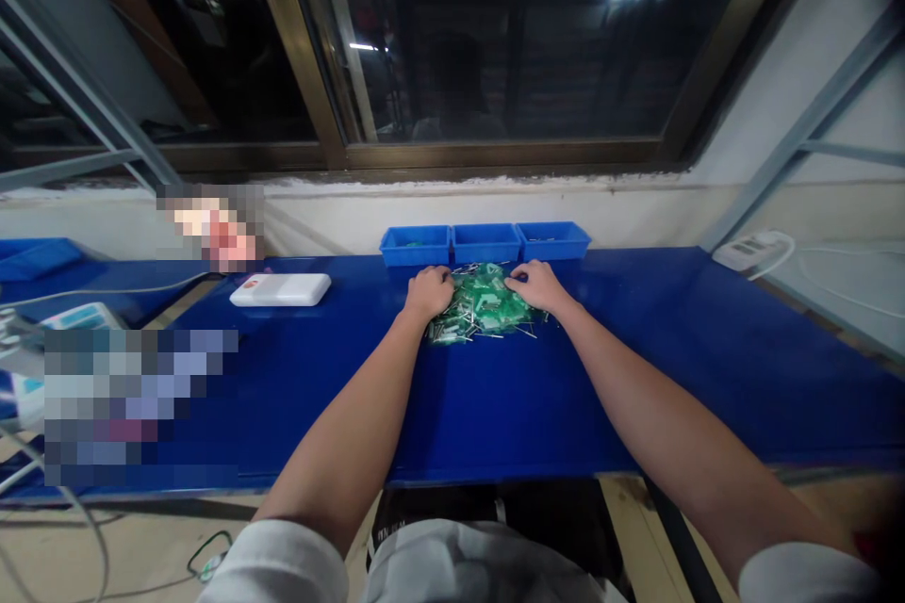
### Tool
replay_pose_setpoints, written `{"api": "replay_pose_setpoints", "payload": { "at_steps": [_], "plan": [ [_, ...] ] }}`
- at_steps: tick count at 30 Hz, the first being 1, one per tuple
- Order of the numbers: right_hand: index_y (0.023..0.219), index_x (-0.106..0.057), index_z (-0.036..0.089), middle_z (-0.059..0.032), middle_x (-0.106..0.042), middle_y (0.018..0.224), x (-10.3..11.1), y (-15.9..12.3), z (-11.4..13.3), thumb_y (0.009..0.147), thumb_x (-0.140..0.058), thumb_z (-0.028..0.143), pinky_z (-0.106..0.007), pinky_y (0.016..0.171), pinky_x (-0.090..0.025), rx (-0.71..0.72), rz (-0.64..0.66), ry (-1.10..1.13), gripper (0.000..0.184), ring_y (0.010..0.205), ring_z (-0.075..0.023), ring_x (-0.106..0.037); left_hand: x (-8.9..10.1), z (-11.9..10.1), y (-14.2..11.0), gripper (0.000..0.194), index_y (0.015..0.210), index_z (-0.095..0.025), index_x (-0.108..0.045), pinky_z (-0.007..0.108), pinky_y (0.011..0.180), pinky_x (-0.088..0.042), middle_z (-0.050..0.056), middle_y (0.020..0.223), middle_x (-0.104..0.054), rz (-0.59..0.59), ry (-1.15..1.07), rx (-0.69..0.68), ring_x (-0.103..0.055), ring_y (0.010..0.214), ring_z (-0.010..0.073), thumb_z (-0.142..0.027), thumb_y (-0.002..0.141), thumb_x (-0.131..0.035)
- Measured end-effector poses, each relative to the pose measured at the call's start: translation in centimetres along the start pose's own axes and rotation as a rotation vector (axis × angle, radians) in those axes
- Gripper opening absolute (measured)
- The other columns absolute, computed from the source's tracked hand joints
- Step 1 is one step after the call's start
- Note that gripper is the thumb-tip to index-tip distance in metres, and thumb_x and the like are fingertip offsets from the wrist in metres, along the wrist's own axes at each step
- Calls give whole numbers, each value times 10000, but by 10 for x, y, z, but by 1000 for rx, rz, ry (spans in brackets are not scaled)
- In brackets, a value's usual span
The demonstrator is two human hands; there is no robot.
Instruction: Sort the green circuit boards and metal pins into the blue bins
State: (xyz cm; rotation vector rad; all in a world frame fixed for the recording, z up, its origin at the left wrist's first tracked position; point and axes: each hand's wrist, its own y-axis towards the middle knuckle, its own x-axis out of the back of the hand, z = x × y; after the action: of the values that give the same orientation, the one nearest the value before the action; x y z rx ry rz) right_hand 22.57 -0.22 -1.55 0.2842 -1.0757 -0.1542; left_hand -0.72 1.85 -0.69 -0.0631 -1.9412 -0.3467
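Since these green pin-legged parts [481,306] look light, stiff and apt to snag one another, I'd take each by its body, not its thin leads; they lie heaped between my left hand [428,292] and right hand [537,286], fingers curled against the heap's edges, whether pinching anything I can't tell.

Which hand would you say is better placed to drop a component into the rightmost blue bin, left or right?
Right, probably: the right hand rests on the right edge of the heap of green components, nearer the rightmost blue bin; the left hand is at the heap's far edge.
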Motion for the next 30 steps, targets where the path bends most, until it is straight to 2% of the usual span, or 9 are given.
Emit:
{"api": "replay_pose_setpoints", "payload": {
  "at_steps": [5, 11, 15, 20, 23, 27, 30],
  "plan": [
    [738, -702, 196, -55, -671, 810, 6, -3, 3, 729, -578, 276, -300, 750, -445, 36, 2, 122, 147, 757, -184, -601, -1, 3, 2, 377, 1106, -228, -623, 326, 918, -376, 73, 1169, -607, -14, -13, -2, -527, 1090, 238, -312, 841, -368],
    [695, -692, 196, -38, -685, 769, 9, -4, 3, 707, -577, 222, -293, 716, -449, 65, -31, 174, 119, 741, -181, -602, 1, 4, 4, 355, 1069, -228, -640, 306, 902, -382, 62, 1124, -627, 3, -46, 18, -536, 1069, 225, -298, 825, -392],
    [747, -697, 186, -47, -672, 807, 9, -3, 3, 729, -575, 241, -299, 742, -442, 97, -18, 155, 135, 749, -176, -585, 2, 3, 3, 343, 1075, -231, -635, 323, 906, -379, 63, 1129, -621, -22, -48, 18, -531, 1074, 230, -294, 826, -407],
    [942, -693, 206, -85, -641, 965, 6, -2, 4, 819, -506, 417, -387, 866, -394, 90, 22, 76, 307, 947, -237, -542, 4, -8, -3, 342, 1067, -239, -630, 358, 935, -350, 56, 1138, -610, -110, -63, -106, -512, 1094, 229, -343, 870, -370],
    [961, -687, 223, -89, -624, 1019, 2, -3, 5, 797, -522, 500, -427, 895, -371, 130, 70, 72, 362, 1014, -263, -507, 6, -18, -9, 380, 1063, -237, -629, 401, 944, -327, 59, 1119, -617, -96, -60, -226, -508, 1093, 246, -434, 882, -360],
    [881, -679, 207, -71, -629, 972, 0, -2, 6, 737, -616, 418, -415, 876, -386, 185, 58, 154, 262, 938, -233, -534, 5, -25, -13, 378, 1051, -210, -625, 436, 933, -316, 77, 1091, -623, -34, -48, -310, -518, 1073, 266, -461, 855, -421],
    [801, -648, 177, -58, -634, 891, 1, -2, 9, 690, -657, 346, -365, 807, -420, 188, 38, 286, 202, 845, -200, -556, 4, -25, -13, 338, 1043, -201, -619, 429, 939, -309, 77, 1103, -616, -47, -82, -310, -511, 1090, 267, -424, 830, -478]
  ]
}}
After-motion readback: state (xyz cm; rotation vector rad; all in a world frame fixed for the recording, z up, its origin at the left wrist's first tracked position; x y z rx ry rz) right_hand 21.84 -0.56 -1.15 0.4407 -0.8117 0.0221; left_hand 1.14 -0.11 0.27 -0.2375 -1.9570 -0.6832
